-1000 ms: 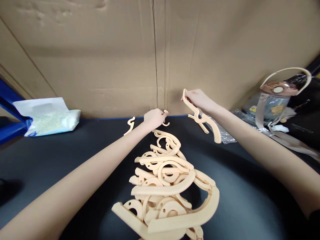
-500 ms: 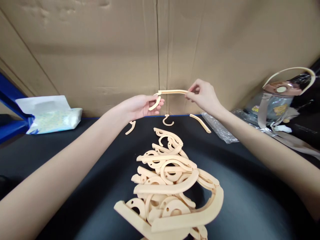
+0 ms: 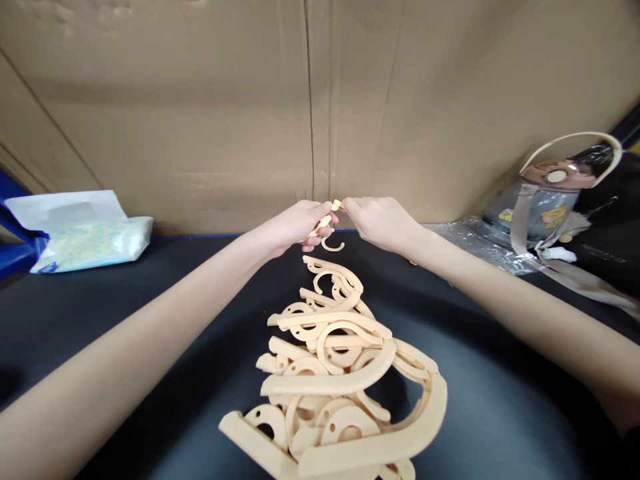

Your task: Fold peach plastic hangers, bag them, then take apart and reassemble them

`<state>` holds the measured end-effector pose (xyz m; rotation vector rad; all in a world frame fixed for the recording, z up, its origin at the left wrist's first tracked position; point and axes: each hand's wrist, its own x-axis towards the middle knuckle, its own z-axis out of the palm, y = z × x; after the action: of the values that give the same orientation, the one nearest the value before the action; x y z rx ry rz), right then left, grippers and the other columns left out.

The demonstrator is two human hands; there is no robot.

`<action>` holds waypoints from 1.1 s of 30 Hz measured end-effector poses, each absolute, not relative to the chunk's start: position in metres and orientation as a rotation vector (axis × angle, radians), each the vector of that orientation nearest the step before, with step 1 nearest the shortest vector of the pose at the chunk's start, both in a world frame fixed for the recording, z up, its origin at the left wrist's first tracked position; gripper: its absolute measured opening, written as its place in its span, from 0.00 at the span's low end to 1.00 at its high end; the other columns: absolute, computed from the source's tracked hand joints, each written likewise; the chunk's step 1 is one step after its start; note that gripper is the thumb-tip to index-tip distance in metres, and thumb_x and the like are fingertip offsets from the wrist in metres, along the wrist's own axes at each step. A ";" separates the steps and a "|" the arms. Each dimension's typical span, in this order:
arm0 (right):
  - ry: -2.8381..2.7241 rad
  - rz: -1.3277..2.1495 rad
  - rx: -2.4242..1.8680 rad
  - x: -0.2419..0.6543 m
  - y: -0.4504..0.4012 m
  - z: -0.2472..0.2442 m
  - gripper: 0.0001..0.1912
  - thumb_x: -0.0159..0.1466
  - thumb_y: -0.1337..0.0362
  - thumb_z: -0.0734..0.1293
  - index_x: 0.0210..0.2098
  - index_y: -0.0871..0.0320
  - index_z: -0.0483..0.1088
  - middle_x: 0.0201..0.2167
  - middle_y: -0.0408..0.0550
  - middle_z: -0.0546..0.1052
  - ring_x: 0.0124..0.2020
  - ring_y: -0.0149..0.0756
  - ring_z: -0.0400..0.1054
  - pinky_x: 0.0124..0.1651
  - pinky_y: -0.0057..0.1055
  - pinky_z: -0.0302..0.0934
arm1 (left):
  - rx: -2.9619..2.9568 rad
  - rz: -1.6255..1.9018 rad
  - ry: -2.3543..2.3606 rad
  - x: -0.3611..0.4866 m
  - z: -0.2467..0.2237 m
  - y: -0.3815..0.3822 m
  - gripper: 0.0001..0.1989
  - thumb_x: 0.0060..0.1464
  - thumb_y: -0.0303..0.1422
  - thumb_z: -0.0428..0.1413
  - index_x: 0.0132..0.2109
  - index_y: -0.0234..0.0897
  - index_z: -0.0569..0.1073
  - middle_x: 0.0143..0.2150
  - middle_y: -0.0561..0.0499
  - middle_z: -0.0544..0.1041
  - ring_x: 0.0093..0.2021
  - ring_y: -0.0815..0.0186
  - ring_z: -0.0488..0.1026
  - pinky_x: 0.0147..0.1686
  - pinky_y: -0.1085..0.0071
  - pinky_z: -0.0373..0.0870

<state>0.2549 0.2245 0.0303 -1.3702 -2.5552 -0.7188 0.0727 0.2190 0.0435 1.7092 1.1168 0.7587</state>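
Note:
My left hand [image 3: 300,227] is closed around a cream plastic folding-hanger piece [image 3: 320,227], whose short curved part shows between the fingers. My right hand [image 3: 377,217] is closed close beside it, thumb and fingertips at the small pale joint end [image 3: 337,205]. The long hanger arm it gripped is now mostly hidden by the hand. Just below the hands, a loose hanger hook [image 3: 333,243] lies on the black table. Nearer to me is a long pile of cream hanger parts [image 3: 345,383], with arms and round hooks overlapping.
A tall cardboard wall [image 3: 200,133] stands behind the table [image 3: 175,320]. On the left lies a soft wipes packet [image 3: 100,243]. At the right are clear plastic wrap [image 3: 465,240] and a strapped water bottle [image 3: 545,200].
My right hand has moved left and down, close to my left hand. The hanger arm that stretched between them is now mostly out of sight. My left hand has lowered slightly.

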 end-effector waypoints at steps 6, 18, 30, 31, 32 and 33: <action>-2.433 -0.619 -1.564 0.238 0.218 0.030 0.15 0.68 0.73 0.53 0.46 0.70 0.69 0.33 0.64 0.79 0.34 0.46 0.75 0.30 0.32 0.51 | 1.872 0.978 1.384 0.104 0.024 0.204 0.17 0.69 0.32 0.39 0.31 0.38 0.63 0.21 0.56 0.64 0.16 0.73 0.59 0.18 0.74 0.55; -2.435 -0.491 -1.907 0.295 0.240 0.004 0.24 0.73 0.61 0.51 0.39 0.66 0.76 0.35 0.64 0.81 0.37 0.49 0.77 0.34 0.33 0.58 | 2.047 0.709 1.984 0.031 0.018 0.219 0.14 0.57 0.44 0.55 0.34 0.39 0.78 0.31 0.49 0.79 0.35 0.55 0.76 0.29 0.66 0.61; -2.399 -0.626 -2.035 0.299 0.211 -0.004 0.19 0.70 0.55 0.58 0.45 0.65 0.71 0.40 0.64 0.79 0.40 0.52 0.76 0.30 0.33 0.55 | 2.271 0.316 2.223 -0.014 0.003 0.200 0.39 0.51 0.61 0.52 0.52 0.26 0.71 0.53 0.26 0.73 0.55 0.31 0.68 0.50 0.44 0.67; -2.405 -0.613 -2.040 0.299 0.208 -0.003 0.17 0.70 0.58 0.58 0.45 0.65 0.70 0.39 0.63 0.80 0.40 0.52 0.77 0.30 0.33 0.54 | 2.328 0.318 2.161 -0.018 0.001 0.200 0.38 0.51 0.59 0.53 0.52 0.27 0.71 0.52 0.27 0.74 0.54 0.32 0.69 0.50 0.44 0.67; -2.412 -0.601 -2.043 0.298 0.206 -0.003 0.14 0.70 0.62 0.58 0.46 0.65 0.70 0.38 0.62 0.80 0.39 0.51 0.77 0.29 0.33 0.53 | 2.383 0.349 2.092 -0.020 -0.002 0.200 0.35 0.52 0.56 0.54 0.52 0.28 0.71 0.51 0.29 0.75 0.53 0.35 0.70 0.50 0.46 0.67; -2.419 -0.588 -2.043 0.297 0.205 -0.002 0.13 0.69 0.66 0.58 0.47 0.65 0.69 0.38 0.61 0.80 0.38 0.49 0.77 0.28 0.33 0.53 | 2.423 0.395 2.024 -0.021 -0.005 0.202 0.30 0.54 0.52 0.55 0.52 0.30 0.71 0.50 0.32 0.76 0.52 0.39 0.72 0.50 0.50 0.68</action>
<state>0.2972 0.2050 -0.0024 -2.0433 -2.4189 -0.5883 -0.0210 0.2016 -0.0051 2.4230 2.0243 0.3955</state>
